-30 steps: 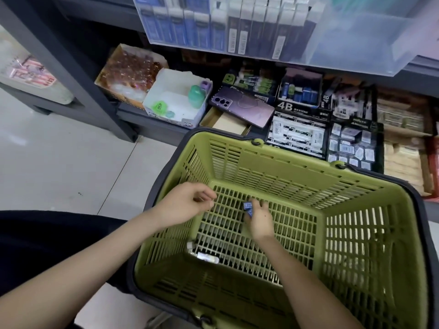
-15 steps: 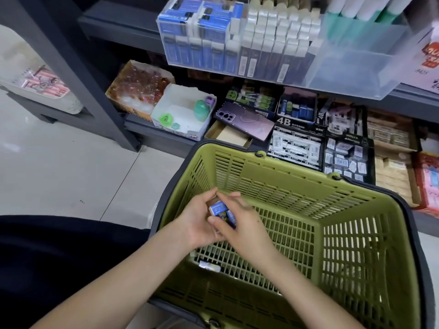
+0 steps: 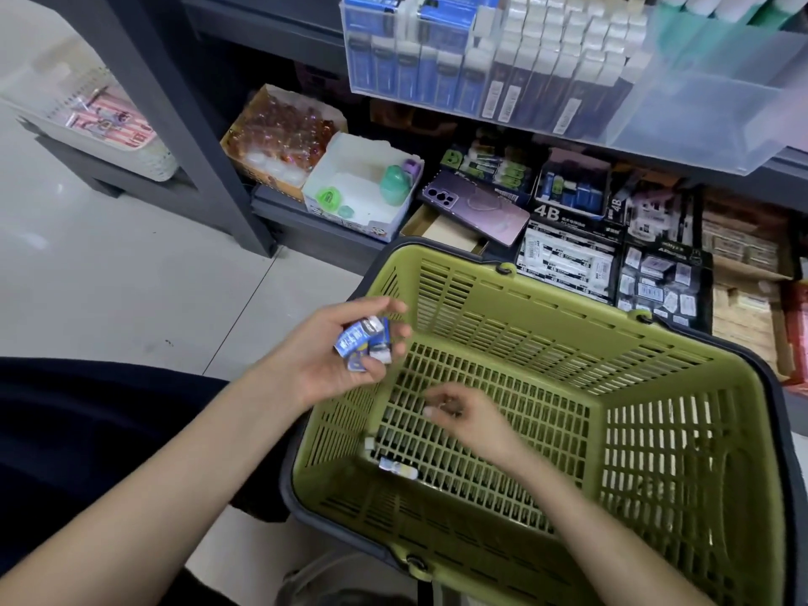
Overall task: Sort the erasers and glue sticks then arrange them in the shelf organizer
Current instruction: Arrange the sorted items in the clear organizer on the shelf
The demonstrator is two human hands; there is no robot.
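Cradling several blue-wrapped erasers (image 3: 362, 343), the left hand (image 3: 332, 360) grips them over the basket (image 3: 546, 299) rim. The right hand (image 3: 472, 419), loosely curled and empty, hovers near a piece (image 3: 398, 468) on the basket floor, probably best pinched by its ends, clear of the slots.

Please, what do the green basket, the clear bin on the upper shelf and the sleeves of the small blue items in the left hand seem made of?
The basket: moulded plastic, matte olive green, slotted walls, dark rim.
The clear bin: translucent plastic, slightly frosted; packs show through.
The erasers in the left hand: printed sleeves, probably paper; blur leaves it open.
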